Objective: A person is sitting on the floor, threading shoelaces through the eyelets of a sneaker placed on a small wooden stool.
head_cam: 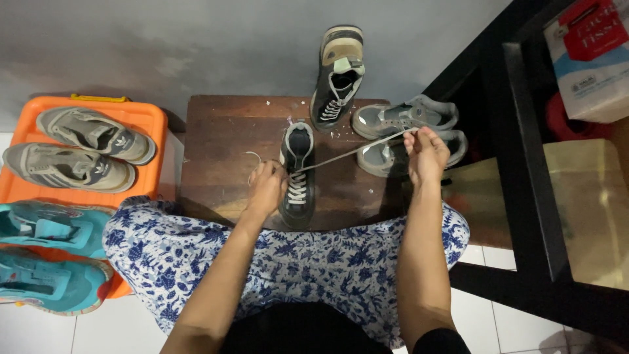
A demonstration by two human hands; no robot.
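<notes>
Below, a dark wooden tabletop (pixel 223 141) is standing against a grey wall (pixel 196 39), and a black frame (pixel 524 164) is rising at its right. An orange bin (pixel 141 115) is sitting left of the tabletop, carrying two grey shoes (pixel 82 147), while two teal shoes (pixel 46 255) are lying in front of it, overlapping its near edge. A blue-and-white floral skirt (pixel 314 262) is spreading over the person's lap at the tabletop's near edge. Near the wall, a black shoe (pixel 337 75) is standing with its toe pointing away, partly on the tabletop's far edge, and a grey pair (pixel 403 118) is lying on its side just to the right. A dark shoe (pixel 297 174) is lying in the middle of the tabletop, toe pointing away. The left hand (pixel 265 190) is resting against that shoe's side, fingers curled shut at the eyelets. The right hand (pixel 426 154) is lifted to the right, fingers pinched on a grey lace (pixel 347 154), which is stretching taut from the shoe to those fingers.
</notes>
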